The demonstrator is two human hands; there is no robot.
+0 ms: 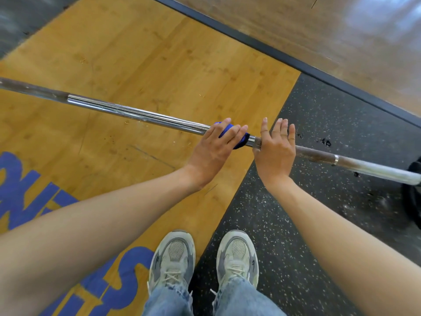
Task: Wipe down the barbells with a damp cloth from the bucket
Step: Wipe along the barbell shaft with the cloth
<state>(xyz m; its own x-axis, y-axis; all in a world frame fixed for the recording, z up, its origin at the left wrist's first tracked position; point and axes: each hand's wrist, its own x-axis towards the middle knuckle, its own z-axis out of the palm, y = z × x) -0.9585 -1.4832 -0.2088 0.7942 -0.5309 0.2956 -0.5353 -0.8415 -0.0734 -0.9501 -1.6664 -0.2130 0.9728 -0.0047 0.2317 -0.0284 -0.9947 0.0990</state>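
Wiping step under way: left hand presses blue cloth onto barbell mid-shaft, fingers straight. Right hand rests flat on bar beside it, fingers apart. Next, likely: slide cloth along the dull section

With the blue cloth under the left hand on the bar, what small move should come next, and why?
Probably slide the left hand with the blue cloth leftward along the barbell. The cloth sits at the right end of the shiny section, which runs on to the left, while the right hand rests with straight fingers on the duller part beside it and can steady the bar.
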